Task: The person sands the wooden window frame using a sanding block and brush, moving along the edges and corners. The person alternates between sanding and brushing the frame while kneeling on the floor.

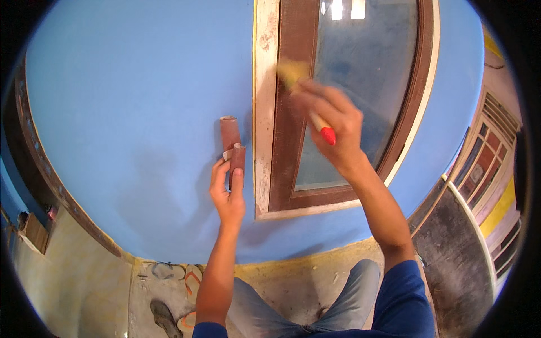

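In my right hand point(334, 116) is a paintbrush point(323, 129) with a red-tipped pale handle. Its yellowish bristles, blurred, are at the brown wooden sash point(291, 139) beside the whitish window frame point(265, 126); whether they touch it I cannot tell. Pieces of reddish-brown sandpaper point(238, 162), curled into rolls, are gripped between the thumb and fingers of my left hand point(228, 198). That hand is in front of the blue wall point(139, 105), left of the frame. The window's glass pane point(363, 93) lies behind my right hand and forearm.
Sandals point(193, 279) and a dark shoe point(162, 317) lie on the floor at lower left. A brown door frame point(63, 190) curves along the left side. To the right stand a low dark wall point(456, 236) and a leaning pole point(444, 186). A cardboard box point(34, 232) sits far left.
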{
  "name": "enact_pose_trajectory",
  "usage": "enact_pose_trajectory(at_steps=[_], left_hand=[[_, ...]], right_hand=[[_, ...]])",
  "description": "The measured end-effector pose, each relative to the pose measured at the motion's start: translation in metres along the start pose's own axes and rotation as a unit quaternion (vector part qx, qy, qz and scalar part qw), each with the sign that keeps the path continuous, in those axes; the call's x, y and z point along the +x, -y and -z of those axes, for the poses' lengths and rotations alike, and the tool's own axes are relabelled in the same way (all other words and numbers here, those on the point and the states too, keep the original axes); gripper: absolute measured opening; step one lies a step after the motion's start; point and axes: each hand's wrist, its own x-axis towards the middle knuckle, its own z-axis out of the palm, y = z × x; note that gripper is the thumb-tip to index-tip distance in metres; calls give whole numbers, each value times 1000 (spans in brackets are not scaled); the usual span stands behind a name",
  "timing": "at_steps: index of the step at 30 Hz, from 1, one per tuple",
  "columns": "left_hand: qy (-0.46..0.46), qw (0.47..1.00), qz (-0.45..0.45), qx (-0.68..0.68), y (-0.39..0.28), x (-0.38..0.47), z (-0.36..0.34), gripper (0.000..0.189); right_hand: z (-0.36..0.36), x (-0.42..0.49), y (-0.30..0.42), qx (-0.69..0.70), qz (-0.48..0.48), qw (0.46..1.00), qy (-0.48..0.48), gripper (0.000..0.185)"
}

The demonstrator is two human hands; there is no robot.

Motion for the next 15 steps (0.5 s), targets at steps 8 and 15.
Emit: enact_pose_trajectory(at_steps=[8,15], left_hand=[[19,999,25,-7,11,-9,-10,21],[58,996,-34,64,11,-5,-1,24]], right_hand=[[-36,-224,85,92,25,926,365,25],[-21,-125,29,158,-76,929,327,17]])
